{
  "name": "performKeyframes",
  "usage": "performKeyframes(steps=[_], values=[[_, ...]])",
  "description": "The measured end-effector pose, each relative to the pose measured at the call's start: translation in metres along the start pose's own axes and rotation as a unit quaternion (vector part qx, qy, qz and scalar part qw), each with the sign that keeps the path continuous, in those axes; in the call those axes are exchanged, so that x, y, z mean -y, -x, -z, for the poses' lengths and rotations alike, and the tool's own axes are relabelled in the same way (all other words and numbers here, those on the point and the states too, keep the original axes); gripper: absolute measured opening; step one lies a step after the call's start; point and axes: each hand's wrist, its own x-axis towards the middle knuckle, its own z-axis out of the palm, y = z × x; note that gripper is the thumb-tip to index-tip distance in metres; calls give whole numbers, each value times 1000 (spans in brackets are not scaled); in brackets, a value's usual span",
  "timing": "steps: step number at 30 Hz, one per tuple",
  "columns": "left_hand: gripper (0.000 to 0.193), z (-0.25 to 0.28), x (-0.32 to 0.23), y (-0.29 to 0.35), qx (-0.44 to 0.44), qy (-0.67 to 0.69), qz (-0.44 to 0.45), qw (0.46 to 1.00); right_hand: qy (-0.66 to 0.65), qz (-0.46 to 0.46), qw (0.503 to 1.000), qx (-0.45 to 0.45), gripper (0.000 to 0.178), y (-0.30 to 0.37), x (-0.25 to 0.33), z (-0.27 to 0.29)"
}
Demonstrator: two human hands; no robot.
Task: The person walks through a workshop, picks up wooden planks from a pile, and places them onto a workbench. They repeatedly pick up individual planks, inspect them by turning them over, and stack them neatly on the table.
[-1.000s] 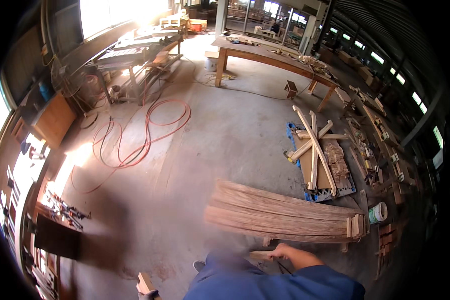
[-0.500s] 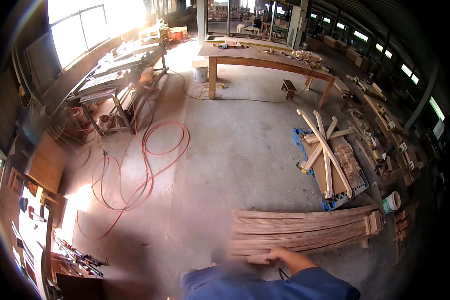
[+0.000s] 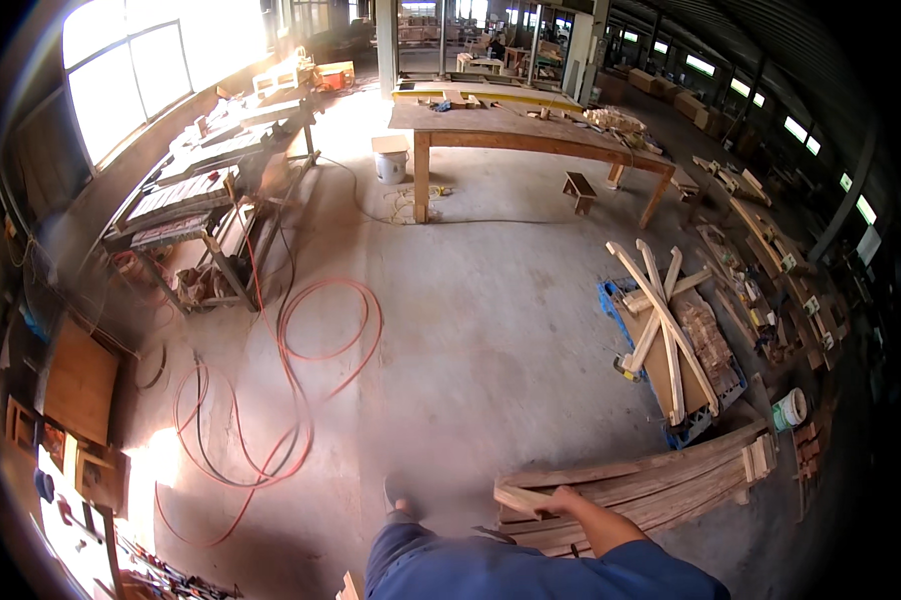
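My right arm reaches out from a blue sleeve, and my right hand (image 3: 565,501) is closed on a pale wooden piece (image 3: 521,499). That piece is tilted over the near left end of a stack of long wooden boards (image 3: 661,497); how far it runs past my hand is hidden. My left hand does not show. By the bottom edge, the tip of another pale wooden piece (image 3: 350,588) sticks out beside my blue clothing, and what supports it is hidden. My foot (image 3: 393,494) is on the concrete floor left of the stack.
Crossed wooden legs (image 3: 663,320) lie on a blue pallet (image 3: 611,300) at the right, near a white bucket (image 3: 791,408). A red hose (image 3: 306,400) coils over the floor at left. A large wooden table (image 3: 531,140) stands ahead, a cluttered workbench (image 3: 186,205) at far left.
My right hand has lifted the wooden piece from the near edge of the stack and tilted it. My foot has come into view, and the view has shifted.
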Motion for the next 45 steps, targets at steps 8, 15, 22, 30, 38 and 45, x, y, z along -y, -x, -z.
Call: performKeyframes(steps=[8, 15, 22, 30, 38, 45], values=[[96, 66, -139, -120, -1, -110, 2, 994, -103, -131, 981, 97, 63, 45, 18, 44], [99, 85, -283, -201, -34, -172, -20, 984, -286, -244, 913, 159, 40, -4, 26, 40], [92, 53, -403, -218, -4, -136, 12, 991, -434, -192, 860, 188, 29, -81, 68, 148], [88, -20, -494, -207, 28, -102, 48, 993, -168, -157, 972, 43, 59, -224, 87, 328], [83, -71, -591, -250, 49, -83, 51, 994, -174, -174, 969, 5, 77, -330, 119, 437], [80, -89, -703, -356, 83, -103, 40, 990, -271, -222, 936, 38, 66, -327, 169, 498]])
